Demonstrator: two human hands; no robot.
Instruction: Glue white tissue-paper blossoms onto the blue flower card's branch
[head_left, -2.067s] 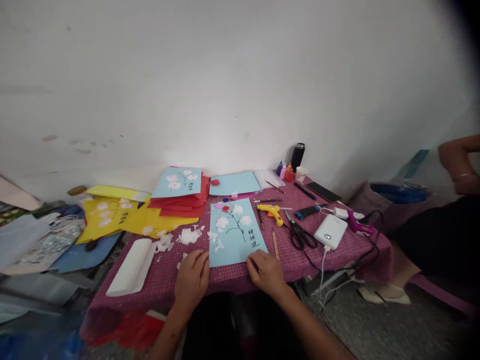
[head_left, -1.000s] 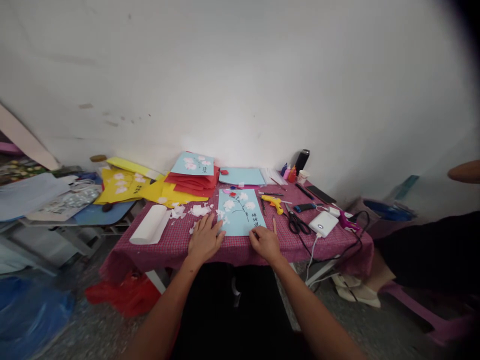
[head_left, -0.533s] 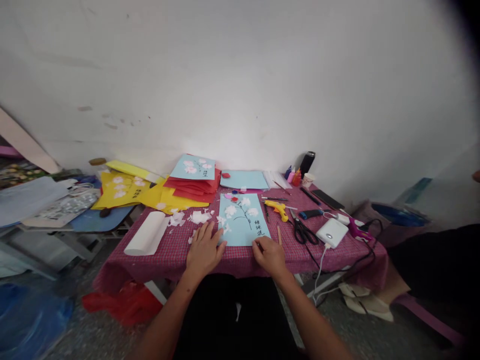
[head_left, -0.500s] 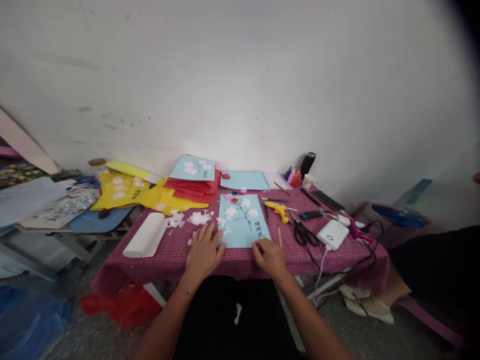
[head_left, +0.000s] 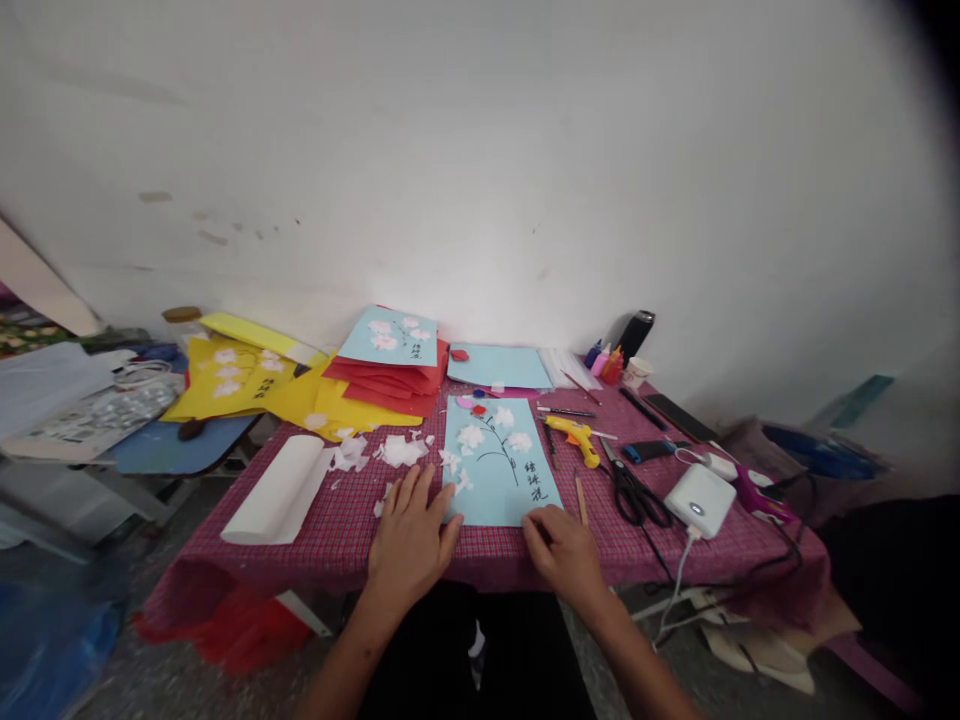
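Observation:
A light blue card (head_left: pixel 491 500) lies flat before me, with a drawn dark branch, white crumpled-paper blossoms and black handwriting on it. My left hand (head_left: pixel 409 540) rests palm down on the tablecloth at the card's lower left corner, fingers stretched out and holding nothing. Loosely curled, my right hand (head_left: pixel 564 552) rests at the lower right corner, its knuckles by the card's edge; nothing shows in its fingers. Torn white paper scraps (head_left: pixel 401 450) lie beyond my left hand. Beside my right hand is a thin wooden stick (head_left: pixel 581 500), probably a pencil or brush.
A white paper roll (head_left: pixel 277 490) lies left. Behind are red sheets (head_left: pixel 390 378), yellow sheets (head_left: pixel 330 405) and another blue sheet (head_left: pixel 502 366). To the right are a yellow glue gun (head_left: pixel 576 438), black scissors (head_left: pixel 637 492), a white power bank (head_left: pixel 701 498) and paint bottles (head_left: pixel 611 366).
My view has tilted and come closer, so the table appears larger and lower. Both hands keep their places by the card's lower corners, and nothing on the table has visibly moved.

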